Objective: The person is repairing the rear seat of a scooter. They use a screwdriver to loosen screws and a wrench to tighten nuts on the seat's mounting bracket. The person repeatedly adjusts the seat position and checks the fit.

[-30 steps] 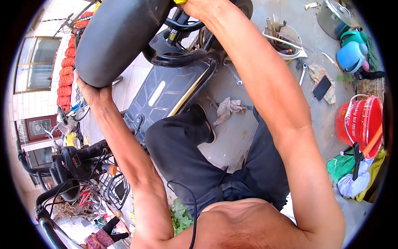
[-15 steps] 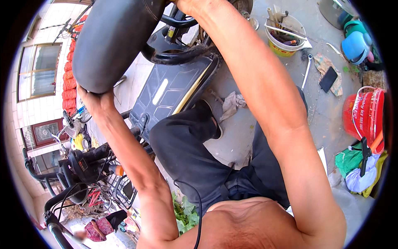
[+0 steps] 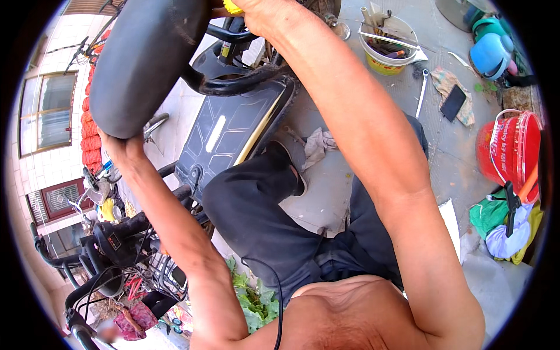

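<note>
A padded dark grey seat [image 3: 143,64] of an electric scooter is tilted up at the upper left, its far end cut off by the picture's edge. My left hand [image 3: 122,149] cups its near end from below, the fingers mostly hidden behind the padding. At the top edge my right hand [image 3: 256,16] is closed next to a small bright yellow thing [image 3: 233,7], beside the seat's right side. What that yellow thing is I cannot make out. Below lie the scooter's black tube frame [image 3: 233,81] and its dark footboard [image 3: 224,125].
Handlebars with cables [image 3: 96,256] stand at the lower left. On the ground to the right are a tool bucket [image 3: 385,65], a ratchet wrench [image 3: 422,93], a phone [image 3: 453,104] on a cloth, a red bucket [image 3: 510,146] and coloured rags [image 3: 504,236]. A crumpled rag [image 3: 318,146] lies near my foot.
The seat's near end has come down a little, with my left hand still under it. More of my right hand and the yellow thing shows. The whole view has shifted slightly.
</note>
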Motion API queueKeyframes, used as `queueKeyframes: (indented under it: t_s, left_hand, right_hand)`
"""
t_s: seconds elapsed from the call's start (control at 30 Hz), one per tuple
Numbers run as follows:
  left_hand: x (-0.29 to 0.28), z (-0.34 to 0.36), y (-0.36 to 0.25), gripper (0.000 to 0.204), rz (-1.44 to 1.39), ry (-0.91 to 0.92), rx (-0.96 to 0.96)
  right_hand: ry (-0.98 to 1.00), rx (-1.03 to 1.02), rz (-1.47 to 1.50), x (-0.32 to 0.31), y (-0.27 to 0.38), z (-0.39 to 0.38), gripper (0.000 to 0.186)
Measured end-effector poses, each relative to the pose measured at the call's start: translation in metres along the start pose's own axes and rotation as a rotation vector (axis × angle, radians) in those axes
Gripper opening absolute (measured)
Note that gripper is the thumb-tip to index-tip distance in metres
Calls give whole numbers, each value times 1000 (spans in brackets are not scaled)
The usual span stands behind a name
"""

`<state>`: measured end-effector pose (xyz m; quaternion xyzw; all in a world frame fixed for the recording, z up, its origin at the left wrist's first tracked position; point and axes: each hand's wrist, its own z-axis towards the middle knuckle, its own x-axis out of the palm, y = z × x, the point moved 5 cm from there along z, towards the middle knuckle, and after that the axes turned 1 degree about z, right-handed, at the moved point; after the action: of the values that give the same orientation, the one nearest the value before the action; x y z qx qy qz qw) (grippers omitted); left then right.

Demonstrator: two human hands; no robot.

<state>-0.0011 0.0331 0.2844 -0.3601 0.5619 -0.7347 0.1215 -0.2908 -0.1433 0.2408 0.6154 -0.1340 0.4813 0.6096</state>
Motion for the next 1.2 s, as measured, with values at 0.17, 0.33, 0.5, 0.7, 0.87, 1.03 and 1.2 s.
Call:
queueKeyframes:
  t_s: [0.17, 0.33, 0.5, 0.7, 0.87, 1.03, 1.2]
  left_hand:
    - [-21, 22, -13, 39, -62, -34, -59]
    - [-25, 5, -2, 37, -151, 89, -28]
    - [-46, 13, 22, 38, -168, -10, -72]
    - [-53, 9, 87, 54, 238, 173, -149]
    - [-9, 37, 114, 38, 672, 289, 254]
    - [15, 57, 115, 35, 1501, 600, 905]
    - [14, 72, 118, 36, 803, 199, 328]
  right_hand:
    - [-12, 61, -71, 13, 8, -16, 20]
    - [-6, 121, -43, -6, 7, -21, 15]
    - [-90, 114, -288, -18, 21, -35, 12]
    - [-188, 74, -682, -89, 66, -93, 19]
    - [-671, 172, -1266, -231, 76, -226, 36]
    - [-924, 565, -1455, -358, 21, -377, 47]
    - [-994, 777, -1630, -396, -16, -464, 45]
